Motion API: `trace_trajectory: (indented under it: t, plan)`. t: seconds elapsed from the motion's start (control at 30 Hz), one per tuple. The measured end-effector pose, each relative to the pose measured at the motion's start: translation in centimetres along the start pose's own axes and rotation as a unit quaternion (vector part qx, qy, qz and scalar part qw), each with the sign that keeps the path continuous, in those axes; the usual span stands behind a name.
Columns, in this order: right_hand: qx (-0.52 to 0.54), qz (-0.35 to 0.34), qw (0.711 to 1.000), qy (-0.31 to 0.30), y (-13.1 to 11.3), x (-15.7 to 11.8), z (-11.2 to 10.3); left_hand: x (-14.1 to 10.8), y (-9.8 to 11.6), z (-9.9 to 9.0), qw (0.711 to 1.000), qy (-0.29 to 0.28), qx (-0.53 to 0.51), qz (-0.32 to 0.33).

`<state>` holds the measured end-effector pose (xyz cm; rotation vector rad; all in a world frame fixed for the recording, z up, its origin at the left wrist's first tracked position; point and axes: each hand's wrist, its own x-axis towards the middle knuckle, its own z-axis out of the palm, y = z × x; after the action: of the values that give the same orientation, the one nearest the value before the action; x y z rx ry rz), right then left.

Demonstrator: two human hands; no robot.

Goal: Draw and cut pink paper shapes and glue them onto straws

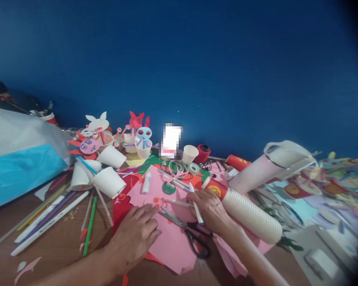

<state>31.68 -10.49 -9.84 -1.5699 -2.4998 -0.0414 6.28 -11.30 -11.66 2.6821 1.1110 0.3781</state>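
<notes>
My right hand [211, 208] is closed around a white marker [197, 209], slanted, with a blue lower end. My left hand [139, 232] rests on pink paper [174, 248], its fingers bent together and the thumb drawn in. A small dark blue bit shows between thumb and forefinger, too small to name. Between the hands lie black-handled scissors [183, 227], their blades partly spread and pointing toward the left fingers. Just beyond the left fingertips is a small cutout with orange-red dots [157, 201]. A green round cutout [168, 188] and a glue stick [146, 183] lie farther back.
Stacked paper cups [250, 214] lie right of my right hand, near a white pitcher [256, 172]. Tipped white cups [109, 182] and several pens [50, 223] are at left. Paper animal figures in cups [143, 149] stand behind, before a blue wall [179, 59].
</notes>
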Motion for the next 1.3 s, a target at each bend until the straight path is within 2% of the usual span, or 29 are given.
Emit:
trace_trajectory:
  t: [0.17, 0.27, 0.37, 0.6, 0.67, 0.77, 0.87, 0.97, 1.1, 1.3]
  plan:
    - [0.06, -0.065, 0.995, 0.043, -2.0, 0.7, 0.2, 0.3, 0.0, -0.3, 1.0, -0.02, -0.002, -0.012]
    - [0.079, -0.098, 0.991, 0.035, -3.3, 0.6, 1.1, 0.4, 0.0, -0.6, 0.999, -0.026, -0.006, -0.027]
    - [0.073, -0.099, 0.992, 0.017, -3.9, 0.3, 1.7, 0.4, 0.0, -0.8, 0.999, -0.036, -0.018, -0.025]
    - [0.076, -0.135, 0.986, -0.059, -3.2, -1.2, 0.1, 0.3, -0.3, -0.8, 0.998, -0.048, -0.023, -0.025]
    - [0.094, -0.136, 0.985, -0.051, -2.9, -1.1, -0.4, 0.2, -0.3, -0.8, 0.998, -0.053, -0.019, -0.027]
    - [0.116, -0.121, 0.986, 0.001, -2.8, -0.1, -0.6, 0.1, 0.0, -0.8, 0.998, -0.055, -0.014, -0.023]
    - [0.105, -0.095, 0.988, 0.055, -2.7, 1.5, -0.1, 0.0, 0.1, -0.5, 0.999, -0.042, -0.003, -0.007]
    - [0.068, -0.075, 0.992, 0.08, -2.5, 2.7, 0.9, 0.0, 0.0, -0.2, 1.0, -0.031, 0.001, -0.003]
    - [0.047, -0.072, 0.994, 0.067, -2.4, 3.0, 1.9, 0.0, -0.2, -0.1, 1.0, -0.026, -0.011, -0.01]
    - [0.092, -0.115, 0.989, 0.025, -2.5, 2.7, 1.5, 0.0, -0.2, -0.5, 0.999, -0.008, -0.046, -0.02]
